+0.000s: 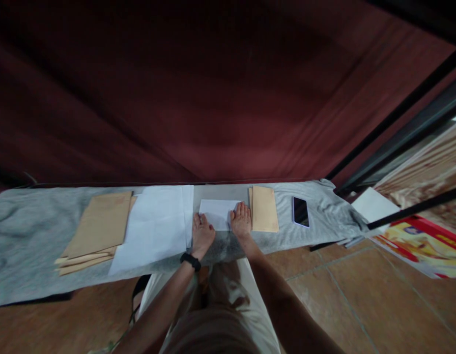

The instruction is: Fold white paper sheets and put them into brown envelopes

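a small white sheet (pixel 218 212), folded or at least much smaller than the loose paper beside it, lies flat on the grey cloth (pixel 25 236) at the middle of the long table, right in front of the person. the left hand (pixel 202 235) rests palm down on its near left corner, fingers together and stretched out; the right hand (pixel 242 220) lies the same way on its right edge. neither hand grasps anything: both are spread flat and simply press the paper against the cloth. whether a crease runs under the palms cannot be told from here.

to do this pressing well, it seems best to keep both palms level and the weight even, so the sheet does not skid on the soft cloth, and to slide the fingers outward from the middle rather than lift them. the cloth is wrinkled toward its ends, so the work should stay on the smooth middle patch.

just left of the left hand lies a stack of larger white sheets (pixel 154 228), touching or nearly touching the thumb side. further left sits a fanned pile of brown envelopes (pixel 97 228). just beside the right hand is a second, upright pile of tan envelopes (pixel 264 209), close enough that a careless sweep could nudge it. beyond that a dark phone (pixel 300 211) lies face up. a black wristband (pixel 191 260) circles the left wrist. behind the table hangs a dark red curtain (pixel 213 88).
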`<action>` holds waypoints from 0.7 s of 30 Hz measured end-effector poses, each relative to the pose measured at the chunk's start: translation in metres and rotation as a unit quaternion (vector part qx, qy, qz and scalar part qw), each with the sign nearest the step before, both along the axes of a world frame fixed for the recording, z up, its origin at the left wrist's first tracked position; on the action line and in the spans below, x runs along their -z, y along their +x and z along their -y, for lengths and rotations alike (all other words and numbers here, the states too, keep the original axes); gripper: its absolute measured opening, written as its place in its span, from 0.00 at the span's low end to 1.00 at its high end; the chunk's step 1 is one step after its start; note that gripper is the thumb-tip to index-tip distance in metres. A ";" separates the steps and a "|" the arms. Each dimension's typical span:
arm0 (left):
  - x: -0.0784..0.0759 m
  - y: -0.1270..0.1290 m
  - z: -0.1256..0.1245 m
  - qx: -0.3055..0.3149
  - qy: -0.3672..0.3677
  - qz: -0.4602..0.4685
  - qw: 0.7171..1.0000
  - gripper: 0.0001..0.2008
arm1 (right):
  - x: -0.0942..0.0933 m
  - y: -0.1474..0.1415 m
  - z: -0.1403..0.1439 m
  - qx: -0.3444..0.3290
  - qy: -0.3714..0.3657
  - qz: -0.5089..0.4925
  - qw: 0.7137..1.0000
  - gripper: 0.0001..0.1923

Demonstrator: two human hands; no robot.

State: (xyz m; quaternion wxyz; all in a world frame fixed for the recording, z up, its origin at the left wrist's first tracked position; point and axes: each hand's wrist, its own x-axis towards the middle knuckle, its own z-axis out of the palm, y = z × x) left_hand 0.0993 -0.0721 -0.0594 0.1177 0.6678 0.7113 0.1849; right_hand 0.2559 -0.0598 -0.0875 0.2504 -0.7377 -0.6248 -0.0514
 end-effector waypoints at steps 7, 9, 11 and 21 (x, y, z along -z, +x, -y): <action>-0.025 -0.023 -0.017 -0.013 -0.016 0.116 0.993 0.33 | -0.011 0.000 0.028 -0.097 -0.035 0.019 0.994 0.26; -0.027 -0.026 -0.021 -0.022 -0.025 0.208 0.978 0.34 | -0.015 0.000 0.039 -0.147 -0.045 0.020 0.988 0.26; -0.029 -0.024 -0.021 -0.016 -0.035 0.299 0.954 0.35 | -0.019 -0.001 0.049 -0.198 -0.052 0.021 0.979 0.27; -0.092 -0.043 0.008 -0.003 -0.025 0.574 0.819 0.35 | -0.091 0.017 0.062 -0.215 0.013 -0.169 0.962 0.18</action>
